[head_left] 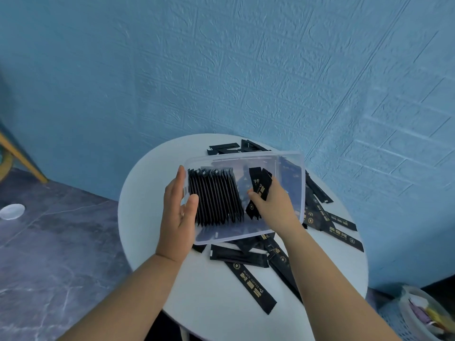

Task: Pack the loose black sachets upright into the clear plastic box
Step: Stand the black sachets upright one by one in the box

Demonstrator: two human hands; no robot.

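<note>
Box sits over the middle of the table, tipped toward me and partly on top of loose sachets, which lie scattered on its near side, its right side and a few behind. Left hand steadies the left wall: fingers straight and together along the outside, thumb hooked over the rim against the row, so the wall is pinched between them. The row stands on edge and fills roughly the left half of the box; the right half is open. Right hand is in that gap, thumb and fingers pinching a small bundle near mid-length — two sachets at least, cannot count more — with the top ends fanned apart. Handling, by judgement: light, thin foil sticks, slick face to face, limp along the length with stiffer crimped ends. Gripped at one end, a bundle would likely splay or slide. Best hold is across the flat faces at mid-length, with the edges squared before they go in against the row. Nothing braces the row's right side, so it may topple into the gap. The box looks thin and light — likely to skate on the sachets under it unless held. About half done by eye.
</note>
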